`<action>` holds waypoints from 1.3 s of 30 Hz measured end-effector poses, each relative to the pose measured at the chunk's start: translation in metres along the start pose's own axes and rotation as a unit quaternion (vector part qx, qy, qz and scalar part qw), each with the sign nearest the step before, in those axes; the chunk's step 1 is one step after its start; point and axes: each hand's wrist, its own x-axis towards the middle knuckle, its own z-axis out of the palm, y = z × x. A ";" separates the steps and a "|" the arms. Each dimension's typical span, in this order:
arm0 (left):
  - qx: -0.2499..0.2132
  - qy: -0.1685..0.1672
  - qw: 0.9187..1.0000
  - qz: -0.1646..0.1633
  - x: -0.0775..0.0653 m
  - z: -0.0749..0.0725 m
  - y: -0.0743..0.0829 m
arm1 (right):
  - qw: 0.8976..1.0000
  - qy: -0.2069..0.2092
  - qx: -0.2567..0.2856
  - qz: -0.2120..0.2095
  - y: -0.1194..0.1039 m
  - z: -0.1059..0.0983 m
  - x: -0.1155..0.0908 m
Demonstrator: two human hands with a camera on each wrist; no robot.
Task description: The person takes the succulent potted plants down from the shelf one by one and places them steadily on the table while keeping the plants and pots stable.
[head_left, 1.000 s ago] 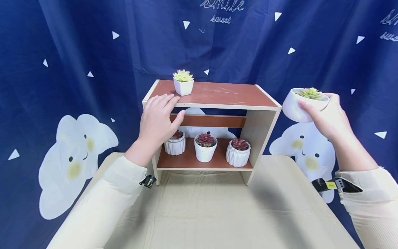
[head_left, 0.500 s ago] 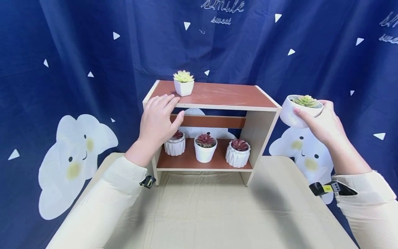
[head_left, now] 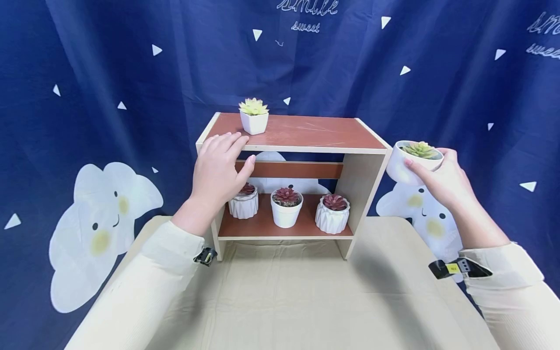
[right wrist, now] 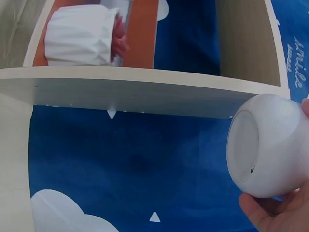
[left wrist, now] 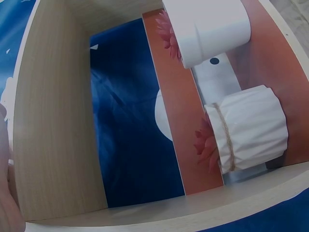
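Note:
My right hand (head_left: 450, 181) grips a round white pot with a green succulent (head_left: 413, 163), held in the air just right of the shelf's upper right corner. In the right wrist view the underside of this round pot (right wrist: 270, 145) shows, with thumb and fingers around it. My left hand (head_left: 220, 167) rests on the front left edge of the small wooden shelf (head_left: 315, 133), its fingers extended on the reddish top board. Just behind those fingertips stands a small angular white pot with a yellow-green succulent (head_left: 254, 121).
On the lower board are a left ribbed white pot (head_left: 243, 206), a smooth white pot (head_left: 286, 214) and a right ribbed white pot (head_left: 332, 221), all with dark red succulents. A beige cloth (head_left: 284, 291) covers the table. Behind hangs a blue curtain (head_left: 197, 58).
My right hand has brought the round pot lower and leftward, closer to the shelf's right end. My left hand stays on the shelf edge; the head view has shifted slightly.

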 end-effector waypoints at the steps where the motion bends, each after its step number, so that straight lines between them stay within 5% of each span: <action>1: -0.001 0.000 1.000 0.000 0.000 0.000 0.000 | 1.000 -0.001 -0.001 0.001 0.001 0.001 0.000; 39: -0.004 0.010 1.000 0.002 0.000 0.001 0.000 | 0.999 -0.035 0.007 0.005 0.042 0.045 -0.003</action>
